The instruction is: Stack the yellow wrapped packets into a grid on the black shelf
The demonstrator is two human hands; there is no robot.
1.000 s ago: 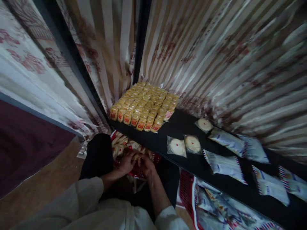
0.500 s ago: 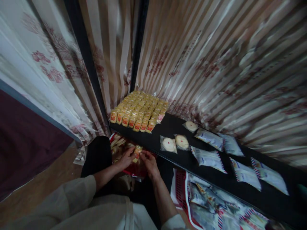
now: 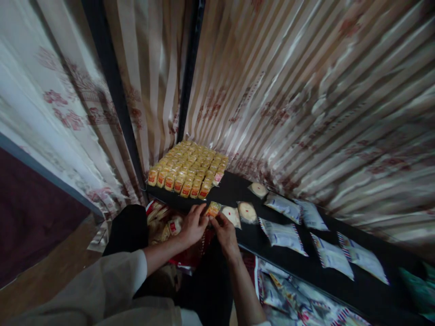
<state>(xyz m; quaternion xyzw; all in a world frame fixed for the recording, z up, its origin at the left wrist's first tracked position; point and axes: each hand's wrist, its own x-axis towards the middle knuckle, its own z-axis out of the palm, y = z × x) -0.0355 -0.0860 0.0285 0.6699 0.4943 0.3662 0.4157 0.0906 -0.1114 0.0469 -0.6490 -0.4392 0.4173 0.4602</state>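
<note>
Between my two hands is a small yellow wrapped snack packet [image 3: 213, 209] with an orange label, over the front edge of the black shelf [image 3: 234, 184]. My left hand [image 3: 195, 222] is closed at the packet's left side. My right hand [image 3: 224, 231] pinches its lower right edge. Behind them stand tight rows of similar yellow wrapped packets [image 3: 183, 170], red labels facing me. Just right of my hands lie a round pale wrapped cake [image 3: 231, 215] and a second round cake [image 3: 247, 211]. Below my left hand, more wrapped packets [image 3: 174, 226] lie in a red container, partly hidden by my arm.
Several white pouches [image 3: 283, 236] lie along the shelf to the right, with another round cake [image 3: 258, 189] at the back. A red and white basket [image 3: 257, 280] of pouches sits below. Striped curtains [image 3: 265, 90] and a dark post [image 3: 190, 68] enclose the shelf.
Both hands have risen from over the red container to the shelf's front edge, carrying the yellow packet up and to the right. The camera view has shifted slightly.
</note>
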